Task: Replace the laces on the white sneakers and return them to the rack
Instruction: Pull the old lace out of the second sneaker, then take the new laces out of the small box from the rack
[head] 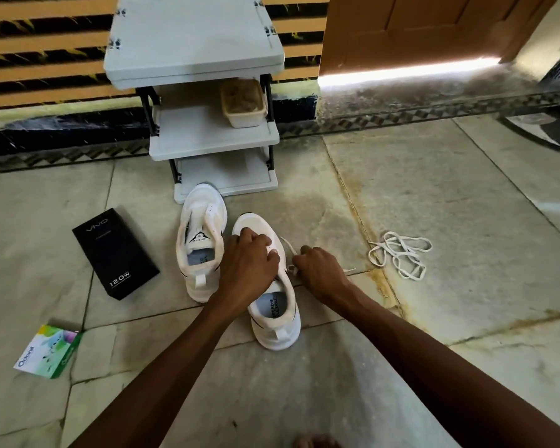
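1. Left hand [249,257]: fingers curled, gripping the upper of the near white mesh sneaker [272,334].
2. Right hand [317,270]: apparently pinching a flat white lace [288,245] at that shoe's right side.
3. Second white sneaker [201,240]: just left, before the grey plastic three-shelf rack [207,134].
4. Loose white lace bundle [401,253]: floor, right.

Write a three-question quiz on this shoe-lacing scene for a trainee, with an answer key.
1. True or false: the far sneaker and the near sneaker stand on the floor, not on the rack.
2. The loose lace lies: A. on the floor, right of the near sneaker; B. on the rack's top; C. inside the far sneaker.
3. Which hand grips the near sneaker's top?
Key: 1 true; 2 A; 3 the left hand.
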`<state>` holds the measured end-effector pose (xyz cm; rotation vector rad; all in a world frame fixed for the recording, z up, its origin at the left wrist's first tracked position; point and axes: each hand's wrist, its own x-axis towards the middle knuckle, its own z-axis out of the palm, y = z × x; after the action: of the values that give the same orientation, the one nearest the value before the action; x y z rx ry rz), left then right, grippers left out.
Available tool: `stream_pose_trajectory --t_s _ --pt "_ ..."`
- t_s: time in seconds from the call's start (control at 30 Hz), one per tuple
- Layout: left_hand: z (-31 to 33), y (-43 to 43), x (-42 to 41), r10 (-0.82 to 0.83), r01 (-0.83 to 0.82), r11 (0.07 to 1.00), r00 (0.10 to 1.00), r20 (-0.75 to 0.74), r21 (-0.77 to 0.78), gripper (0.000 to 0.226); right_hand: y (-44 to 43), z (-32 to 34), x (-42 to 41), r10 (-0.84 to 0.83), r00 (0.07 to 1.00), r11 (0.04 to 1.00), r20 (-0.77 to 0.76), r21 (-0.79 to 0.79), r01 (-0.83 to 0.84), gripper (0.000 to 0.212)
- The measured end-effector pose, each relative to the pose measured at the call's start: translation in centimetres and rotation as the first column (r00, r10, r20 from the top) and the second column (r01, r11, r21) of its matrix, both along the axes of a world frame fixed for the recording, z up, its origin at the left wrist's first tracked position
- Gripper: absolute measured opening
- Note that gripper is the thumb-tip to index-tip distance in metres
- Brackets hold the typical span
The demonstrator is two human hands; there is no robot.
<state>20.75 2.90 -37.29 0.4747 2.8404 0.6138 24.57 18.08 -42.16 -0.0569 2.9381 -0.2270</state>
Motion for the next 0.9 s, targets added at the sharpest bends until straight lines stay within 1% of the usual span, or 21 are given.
stream_pose_trajectory --t_s 0.07,0.13,0.2,0.27,0.33,0.4,0.5,0.57,0.63,0.67,0.73,0.8,0.83,0.87,0.9 --pt "0.0 0.5 0.0 -0.045 0.044 0.999 0.998 -0.048 -0.019 0.034 0.8 0.3 0.1 -0.068 0.998 0.997 0.008 -0.033 0.068 0.021" --pt "0.1 1.1 -0.1 -0.094 0.095 0.995 0.993 -0.078 0.004 0.031 2.2 1.2 0.1 -0.225 0.974 0.963 0.037 -0.143 0.228 0.020" --pt "0.5 1.9 -0.3 -0.145 0.149 0.987 0.987 -0.067 0.060 0.029 4.4 2.7 0.1 -0.380 0.922 0.880 0.065 -0.282 0.383 0.014" --pt "0.6 2.9 -0.6 -0.185 0.189 0.976 0.981 -0.054 0.103 0.027 7.1 4.4 0.7 -0.496 0.868 0.802 0.039 -0.364 0.474 0.010" --pt "0.5 3.9 -0.8 -0.208 0.213 0.969 0.977 -0.051 0.129 0.025 9.7 5.5 1.7 -0.587 0.809 0.744 0.019 -0.381 0.549 0.011" --pt "0.0 5.0 -0.7 -0.237 0.239 0.956 0.971 -0.031 0.171 0.023 12.0 5.5 2.7 -0.641 0.767 0.729 -0.030 -0.336 0.597 0.015" --pt "-0.5 6.4 -0.2 -0.289 0.278 0.931 0.957 0.012 0.234 0.021 14.3 4.5 3.9 -0.663 0.749 0.721 -0.020 -0.288 0.630 0.014" --pt "-0.9 6.8 0.1 -0.323 0.307 0.920 0.946 0.029 0.244 0.020 15.2 4.0 4.3 -0.635 0.771 0.731 0.047 -0.284 0.620 0.017" --pt "-1.2 6.7 0.0 -0.338 0.321 0.912 0.941 0.026 0.254 0.018 15.5 3.9 4.5 -0.585 0.805 0.760 0.102 -0.279 0.587 0.026" --pt "-1.5 6.5 -0.2 -0.336 0.317 0.911 0.942 0.026 0.264 0.017 15.4 3.9 4.5 -0.558 0.823 0.782 0.104 -0.267 0.563 0.030" --pt "-1.6 5.8 -0.7 -0.319 0.305 0.914 0.948 0.012 0.267 0.016 14.5 4.3 4.2 -0.512 0.859 0.832 0.031 -0.234 0.504 0.031" --pt "-1.5 5.0 -1.2 -0.294 0.287 0.920 0.956 -0.016 0.268 0.015 12.6 5.2 3.7 -0.496 0.867 0.838 -0.048 -0.290 0.463 0.030" --pt "-1.3 4.4 -1.5 -0.269 0.268 0.924 0.963 -0.032 0.273 0.015 11.3 5.9 3.4 -0.481 0.876 0.827 -0.045 -0.354 0.436 0.029" --pt "-1.2 4.0 -1.8 -0.242 0.246 0.929 0.969 -0.048 0.278 0.015 10.0 6.7 3.4 -0.450 0.893 0.810 -0.009 -0.426 0.404 0.029" --pt "-0.9 3.1 -2.0 -0.206 0.217 0.937 0.976 -0.067 0.272 0.015 8.3 7.3 3.2 -0.369 0.928 0.804 0.048 -0.485 0.345 0.034"
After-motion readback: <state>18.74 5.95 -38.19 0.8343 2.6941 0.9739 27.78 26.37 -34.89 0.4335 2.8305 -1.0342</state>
